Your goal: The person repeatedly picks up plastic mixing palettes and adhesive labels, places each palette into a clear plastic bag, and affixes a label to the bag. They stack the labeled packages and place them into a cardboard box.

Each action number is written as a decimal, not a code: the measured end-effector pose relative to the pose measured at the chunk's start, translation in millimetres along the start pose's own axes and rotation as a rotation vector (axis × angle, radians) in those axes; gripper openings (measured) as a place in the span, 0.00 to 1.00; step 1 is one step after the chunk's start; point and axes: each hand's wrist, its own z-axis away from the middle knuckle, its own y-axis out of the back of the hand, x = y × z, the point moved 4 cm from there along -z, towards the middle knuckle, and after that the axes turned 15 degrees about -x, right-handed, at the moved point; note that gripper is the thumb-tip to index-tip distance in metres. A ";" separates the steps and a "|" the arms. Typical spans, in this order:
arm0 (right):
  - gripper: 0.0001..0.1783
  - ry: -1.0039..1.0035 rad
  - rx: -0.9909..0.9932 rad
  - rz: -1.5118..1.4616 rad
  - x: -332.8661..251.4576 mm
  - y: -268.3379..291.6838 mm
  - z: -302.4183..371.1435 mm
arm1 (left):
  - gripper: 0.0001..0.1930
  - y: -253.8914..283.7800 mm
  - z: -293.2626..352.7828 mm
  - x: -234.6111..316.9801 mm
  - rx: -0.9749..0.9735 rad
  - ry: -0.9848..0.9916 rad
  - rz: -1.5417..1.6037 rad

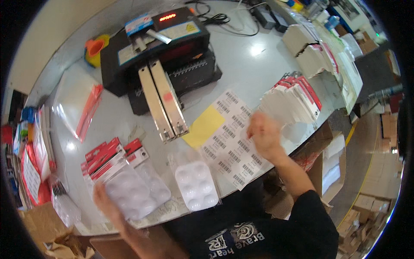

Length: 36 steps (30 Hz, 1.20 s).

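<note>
My left hand (105,199), blurred, is at the left edge of a pile of bagged white paint palettes (125,194) with red-and-white header cards (110,162). Its fingers are too smeared to show whether they grip the pile. Over a white sheet of barcode labels (230,149), my right hand (264,133) is closed with curled fingers; anything in them is hidden. Between the hands, another white palette (196,185) with round wells lies in a clear bag near the table's front edge. A stack of red-and-white cards (291,101) stands just beyond my right hand.
A black sealing machine (159,56) with a lit red display and metal rails (164,101) stands at the back. Clear bags (77,103) lie left, more card stacks (310,52) far right. Below the right edge is an open carton (332,164). A yellow sheet (207,126) adjoins the labels.
</note>
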 end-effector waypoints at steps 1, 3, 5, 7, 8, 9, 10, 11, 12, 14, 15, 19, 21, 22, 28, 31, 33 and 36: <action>0.12 0.211 0.204 0.109 -3.2 29.6 7.8 | 0.15 18.5 -14.7 6.7 -0.210 0.003 -0.301; 0.09 0.305 0.534 0.245 6.1 86.2 23.9 | 0.12 25.4 -11.3 18.0 -0.008 -0.232 -0.695; 0.18 0.035 0.759 0.478 29.3 137.6 26.4 | 0.12 -1.0 14.0 36.5 0.295 -0.649 -0.980; 0.28 -0.254 0.471 0.424 62.5 154.7 6.3 | 0.15 -52.4 37.1 16.7 -0.285 -0.230 -0.109; 0.31 -0.280 0.381 0.363 74.1 156.4 5.8 | 0.15 -77.7 52.3 23.6 -0.436 -0.299 -0.298; 0.35 -0.300 0.280 0.303 84.9 155.8 1.7 | 0.16 -99.9 68.7 31.9 -0.555 -0.441 -0.478; 0.38 -0.322 0.118 0.254 94.4 152.0 -3.2 | 0.14 -114.0 78.7 31.2 -0.622 -0.309 -0.500; 0.40 -0.266 0.166 0.255 97.2 153.8 -4.5 | 0.13 -124.2 87.7 36.9 -0.659 -0.332 -0.463; 0.42 -0.232 0.155 0.255 99.5 154.1 -5.6 | 0.13 -128.3 90.5 38.4 -0.660 -0.246 -0.478; 0.45 -0.232 0.106 0.194 102.1 154.5 -7.4 | 0.12 -129.8 92.2 46.8 -0.647 -0.232 -0.435; 0.45 -0.261 0.058 0.194 102.1 154.3 -7.9 | 0.12 -128.7 91.3 50.5 -0.641 -0.250 -0.418; 0.45 -0.267 0.110 0.311 91.1 158.9 -8.7 | 0.09 -127.4 92.1 53.8 -0.648 -0.281 -0.158; 0.46 -0.234 0.154 0.339 86.5 156.5 -8.8 | 0.07 -128.4 97.0 51.8 -0.698 -0.230 0.128; 0.48 -0.233 0.178 0.320 86.3 155.4 -8.6 | 0.06 -129.1 100.1 51.0 -0.733 -0.183 0.306; 0.53 -0.274 0.147 0.284 96.4 154.4 -8.1 | 0.06 -123.2 111.3 61.4 -0.840 -0.086 0.687; 0.57 -0.282 0.085 0.265 100.9 161.0 -13.6 | 0.07 -120.5 115.4 63.5 -0.863 -0.057 0.698; 0.60 -0.352 0.009 0.345 103.7 165.7 -20.7 | 0.07 -119.5 118.5 63.3 -0.870 -0.065 0.676; 0.64 -0.446 -0.112 0.272 106.5 168.4 -28.1 | 0.08 -119.6 121.9 61.9 -0.876 -0.061 0.659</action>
